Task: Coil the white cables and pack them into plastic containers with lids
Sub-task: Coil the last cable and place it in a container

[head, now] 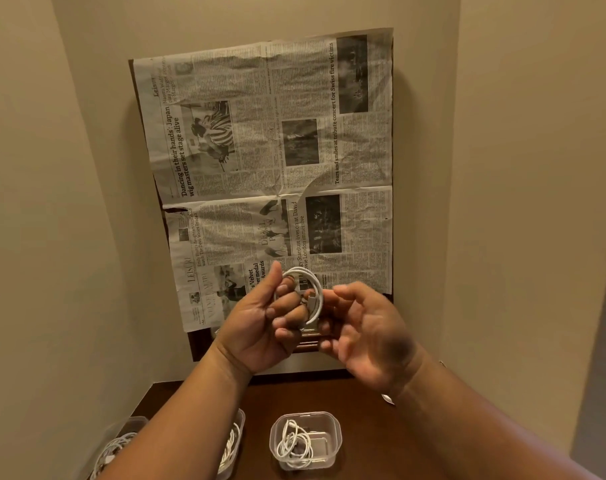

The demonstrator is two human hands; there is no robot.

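Observation:
A white cable is wound into a small loop and held up in front of the wall. My left hand grips the loop, fingers curled through it, thumb up. My right hand is close on the loop's right side with spread fingers touching the cable near its plug end; it is blurred. Below on the dark wooden table, an uncovered clear plastic container holds a tangled white cable. Two more containers with white cables, one and another, sit at the left, partly hidden by my left forearm.
A sheet of newspaper covers a dark board on the wall ahead. Beige walls close in on the left and right of the narrow table. A small shiny object shows beside my right wrist. No lids are in view.

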